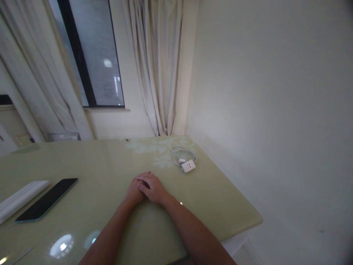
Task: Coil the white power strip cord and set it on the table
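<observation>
My left hand [134,192] rests on the pale green tabletop [104,165], its fingers mostly hidden beneath the other hand. Over it lies my right hand [154,187], fingers folded across the left one and thumb bent inward. Apart from each other, no object shows in the hands. Beyond them to the right, a white power strip [188,166] lies with its cable [176,150] coiled behind it.
At the left, a long white object [23,197] lies beside a flat black panel [48,200]. A tiny dark item [127,140] sits near the far edge. A white wall [270,110] borders the right side; curtains [157,66] and a window [99,55] stand behind.
</observation>
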`<state>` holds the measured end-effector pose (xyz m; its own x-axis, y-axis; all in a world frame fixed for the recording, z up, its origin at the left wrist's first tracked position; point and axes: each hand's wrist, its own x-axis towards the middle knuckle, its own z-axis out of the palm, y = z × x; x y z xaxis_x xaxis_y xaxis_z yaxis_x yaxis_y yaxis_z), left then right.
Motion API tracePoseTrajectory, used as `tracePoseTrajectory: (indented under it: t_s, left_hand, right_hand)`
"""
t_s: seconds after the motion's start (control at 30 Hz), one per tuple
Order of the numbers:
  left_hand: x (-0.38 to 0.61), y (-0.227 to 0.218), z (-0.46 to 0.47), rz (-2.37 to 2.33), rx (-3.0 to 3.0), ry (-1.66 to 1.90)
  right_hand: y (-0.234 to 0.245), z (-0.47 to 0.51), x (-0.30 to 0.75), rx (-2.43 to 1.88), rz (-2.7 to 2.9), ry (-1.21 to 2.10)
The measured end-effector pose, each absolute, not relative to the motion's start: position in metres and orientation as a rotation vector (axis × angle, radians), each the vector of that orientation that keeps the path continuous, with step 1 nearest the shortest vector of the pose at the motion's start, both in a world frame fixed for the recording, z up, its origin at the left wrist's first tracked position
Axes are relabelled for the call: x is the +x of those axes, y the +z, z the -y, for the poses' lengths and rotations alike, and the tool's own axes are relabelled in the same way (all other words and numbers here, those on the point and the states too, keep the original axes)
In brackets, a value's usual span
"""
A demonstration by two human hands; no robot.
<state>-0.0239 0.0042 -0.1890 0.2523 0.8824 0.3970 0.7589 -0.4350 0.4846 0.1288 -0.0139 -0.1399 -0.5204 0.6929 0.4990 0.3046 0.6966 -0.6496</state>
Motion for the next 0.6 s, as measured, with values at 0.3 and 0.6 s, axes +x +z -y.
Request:
tracePoseTrajectory:
  t_s: [0.3,0.6]
  left_hand:
    - [-0.0219,-0.1907,-0.0053,-1.604,2.399,0.857]
    - [-0.0214,-0.1872,-0.0015,-1.611,2.424,0.832]
  right_hand:
    - [-0.1407,0.0129,0.1296,-0.742,2.081,0.698]
    - [-0.1395,0.0142,0.1312,-0.748,2.062,0.737]
